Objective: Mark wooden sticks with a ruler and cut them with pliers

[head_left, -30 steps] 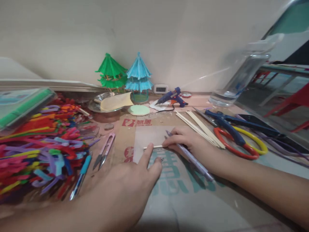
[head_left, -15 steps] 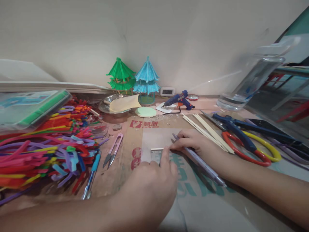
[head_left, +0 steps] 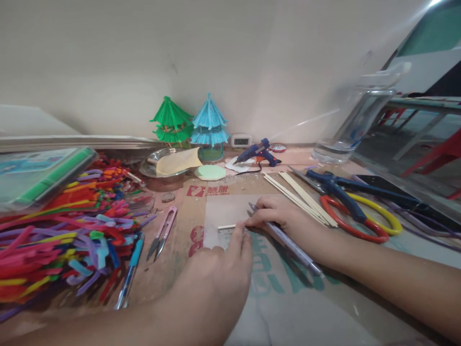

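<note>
My left hand (head_left: 216, 276) rests on the cardboard, its index finger pressing down beside a short pale wooden stick (head_left: 226, 227) that lies across a translucent sheet (head_left: 225, 214). A clear ruler seems to lie under that finger. My right hand (head_left: 284, 218) grips a pale purple pen (head_left: 288, 242) and pinches the right end of the stick, with the pen tip pointing up and away from me.
A heap of coloured pipe cleaners (head_left: 65, 230) fills the left. Thread snips (head_left: 162, 234) and a blue pen (head_left: 128, 274) lie beside it. Long wooden strips (head_left: 298, 197), red and yellow scissors (head_left: 356, 216), a blue glue gun (head_left: 257, 153), a water jug (head_left: 356, 125) and two paper pagodas (head_left: 190, 125) stand further back.
My left hand curled in: the outstretched fingers drew back until only the index finger reaches the stick. The right hand kept its hold on the pen and stick. The view shifted slightly.
</note>
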`<state>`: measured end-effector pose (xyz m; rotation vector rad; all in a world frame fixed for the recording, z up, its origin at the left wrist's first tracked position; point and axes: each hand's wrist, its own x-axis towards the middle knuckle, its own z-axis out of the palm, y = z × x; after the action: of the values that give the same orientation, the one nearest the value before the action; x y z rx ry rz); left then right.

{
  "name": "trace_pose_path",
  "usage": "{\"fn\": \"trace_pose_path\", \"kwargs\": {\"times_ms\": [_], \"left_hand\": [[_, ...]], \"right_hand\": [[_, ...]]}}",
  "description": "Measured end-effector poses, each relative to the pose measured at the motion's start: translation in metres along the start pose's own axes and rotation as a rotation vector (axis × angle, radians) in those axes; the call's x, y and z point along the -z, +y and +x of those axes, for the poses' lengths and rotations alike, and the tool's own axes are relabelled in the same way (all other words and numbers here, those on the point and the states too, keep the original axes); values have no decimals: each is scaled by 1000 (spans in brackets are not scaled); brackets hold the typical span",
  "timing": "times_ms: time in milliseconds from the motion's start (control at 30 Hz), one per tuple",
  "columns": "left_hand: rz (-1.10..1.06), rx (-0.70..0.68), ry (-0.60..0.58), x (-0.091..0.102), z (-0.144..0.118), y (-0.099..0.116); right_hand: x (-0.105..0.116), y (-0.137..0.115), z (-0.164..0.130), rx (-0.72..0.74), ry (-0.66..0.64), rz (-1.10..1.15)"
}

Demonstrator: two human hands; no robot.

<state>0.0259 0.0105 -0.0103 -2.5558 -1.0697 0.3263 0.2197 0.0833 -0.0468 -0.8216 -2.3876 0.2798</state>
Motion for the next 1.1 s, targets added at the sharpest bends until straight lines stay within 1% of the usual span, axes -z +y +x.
{"fn": "trace_pose_path", "kwargs": {"times_ms": [133,200,367,533,767,833,967,1100], "left_hand": [[-1,-47,-73,4,-2,-1],[2,-65,-76,5,-2,-2],[3,-66,-41,0,-1,-3],[-7,-61,36,-5,-1,-1],[-24,-29,124,-10,-2,2],[-22,-37,116,-9,-1,2],[-26,-33,55,-7,0,1],[-24,-30,1,-6,0,1]], "right_hand": [[-2,0,-2,-16,-2,19],[-3,-1,-2,-51,13,28],[-2,-5,1,-104,25,60],[-3,-4,2,-132,21,91],[-6,1,-1,-73,28,35],[-6,3,-1,-56,27,24],[-6,3,-2,-23,24,-5],[-4,0,-2,-41,7,-11]]}}
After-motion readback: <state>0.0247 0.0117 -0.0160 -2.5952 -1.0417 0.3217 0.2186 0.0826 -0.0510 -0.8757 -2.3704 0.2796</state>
